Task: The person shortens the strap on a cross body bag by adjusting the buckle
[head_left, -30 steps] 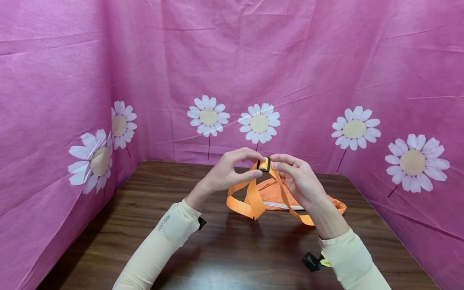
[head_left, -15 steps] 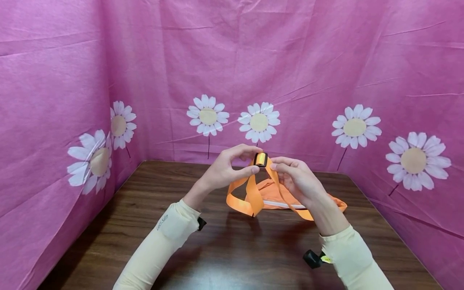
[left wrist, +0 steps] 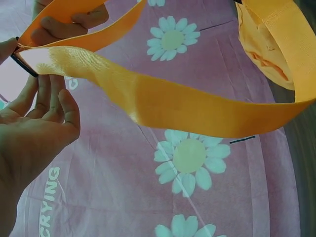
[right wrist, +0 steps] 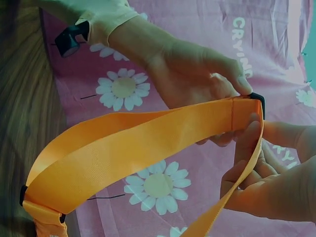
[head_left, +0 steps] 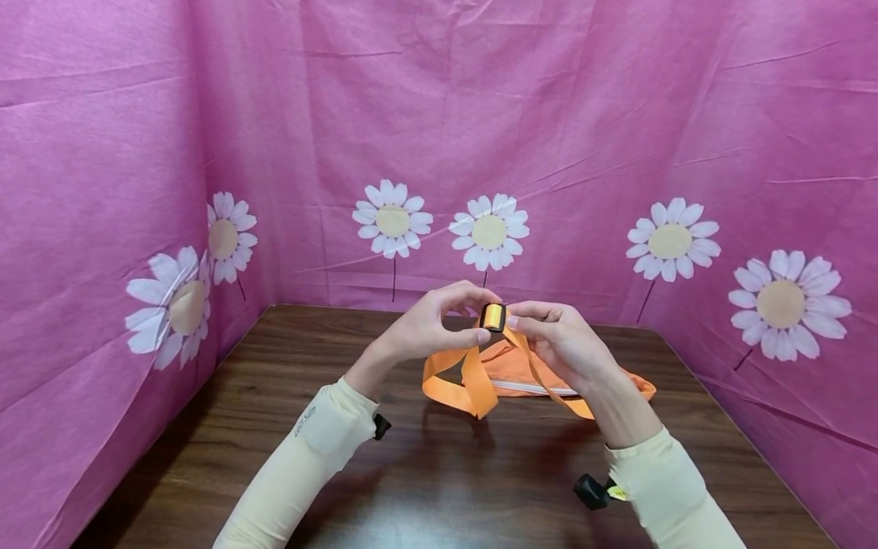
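Above the table, my left hand (head_left: 418,328) pinches a black slider buckle (right wrist: 258,97) between thumb and fingers. Orange webbing strap (right wrist: 143,143) is threaded through that buckle and hangs down in loops on both sides. My right hand (head_left: 565,343) pinches the strap just right of the buckle, with thumb and index finger. Behind the strap, an orange fabric waist bag (head_left: 511,362) with a white zipper (head_left: 531,387) lies on the table, partly covered by the right hand. In the right wrist view, a second black fitting (right wrist: 23,196) joins the strap near the bag.
The dark wood-grain table (head_left: 274,457) ends at a pink curtain (head_left: 439,114) printed with white daisies, which rises behind and on both sides. Black wrist devices (head_left: 590,492) stick out from the pale sleeves.
The buckle shifted slightly left and up, then back down, and turned more face-on. My right fingers keep close to it on the strap. The bag stays put.
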The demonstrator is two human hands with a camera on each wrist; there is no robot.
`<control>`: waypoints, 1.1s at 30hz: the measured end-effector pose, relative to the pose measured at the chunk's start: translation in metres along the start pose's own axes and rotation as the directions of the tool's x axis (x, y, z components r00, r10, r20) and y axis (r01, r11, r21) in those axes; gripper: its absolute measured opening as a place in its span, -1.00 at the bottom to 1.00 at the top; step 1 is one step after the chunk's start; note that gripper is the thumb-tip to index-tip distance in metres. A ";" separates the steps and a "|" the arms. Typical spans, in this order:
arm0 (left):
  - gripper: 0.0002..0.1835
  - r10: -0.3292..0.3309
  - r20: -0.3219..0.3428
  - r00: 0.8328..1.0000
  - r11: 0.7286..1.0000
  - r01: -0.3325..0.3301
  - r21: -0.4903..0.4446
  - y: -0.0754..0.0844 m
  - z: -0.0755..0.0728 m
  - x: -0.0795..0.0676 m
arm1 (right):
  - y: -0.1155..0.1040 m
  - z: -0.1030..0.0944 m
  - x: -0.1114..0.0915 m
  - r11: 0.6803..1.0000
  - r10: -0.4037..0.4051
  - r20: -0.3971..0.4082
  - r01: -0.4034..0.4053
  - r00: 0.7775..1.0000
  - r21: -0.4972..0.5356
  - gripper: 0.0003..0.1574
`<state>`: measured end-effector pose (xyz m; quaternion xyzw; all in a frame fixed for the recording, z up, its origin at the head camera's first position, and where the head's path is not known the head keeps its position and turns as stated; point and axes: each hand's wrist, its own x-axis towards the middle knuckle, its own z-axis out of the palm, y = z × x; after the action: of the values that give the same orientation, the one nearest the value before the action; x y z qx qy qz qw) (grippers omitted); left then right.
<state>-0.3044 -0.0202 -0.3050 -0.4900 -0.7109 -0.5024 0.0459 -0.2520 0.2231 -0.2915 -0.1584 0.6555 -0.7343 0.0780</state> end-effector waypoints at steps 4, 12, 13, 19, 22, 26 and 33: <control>-0.53 0.032 -0.017 0.999 0.999 -0.032 0.023 -0.001 0.001 0.001 | 0.001 0.001 0.001 0.999 -0.013 -0.022 0.014 1.000 0.047 -0.90; -0.54 0.048 -0.081 0.996 0.999 -0.047 0.015 0.014 0.002 -0.001 | 0.003 -0.001 0.005 0.996 -0.028 -0.006 0.028 1.000 0.089 -0.87; -0.54 0.054 -0.093 0.994 0.999 -0.054 0.007 0.019 0.002 -0.001 | 0.003 -0.001 0.006 0.996 -0.029 -0.002 0.029 1.000 0.080 -0.86; -0.55 0.060 -0.154 0.986 0.997 -0.065 -0.031 0.035 -0.002 -0.003 | 0.007 -0.008 0.007 1.000 -0.009 0.018 0.008 1.000 0.027 -0.80; -0.54 0.043 -0.148 0.988 0.998 -0.050 -0.044 0.028 -0.001 -0.003 | 0.009 -0.008 0.008 1.000 -0.006 0.011 0.006 1.000 0.028 -0.81; -0.49 0.020 -0.125 0.992 0.998 -0.027 -0.052 0.011 0.000 -0.001 | 0.011 -0.006 0.008 0.998 -0.010 -0.001 0.010 1.000 0.056 -0.84; -0.49 0.019 -0.097 0.995 0.999 -0.022 -0.038 0.001 -0.002 0.000 | 0.008 -0.004 0.007 0.995 0.015 -0.025 -0.012 1.000 0.101 -0.85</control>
<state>-0.3041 -0.0221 -0.3033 -0.4730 -0.6930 -0.5387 0.0760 -0.2607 0.2237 -0.2992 -0.1403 0.6196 -0.7679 0.0825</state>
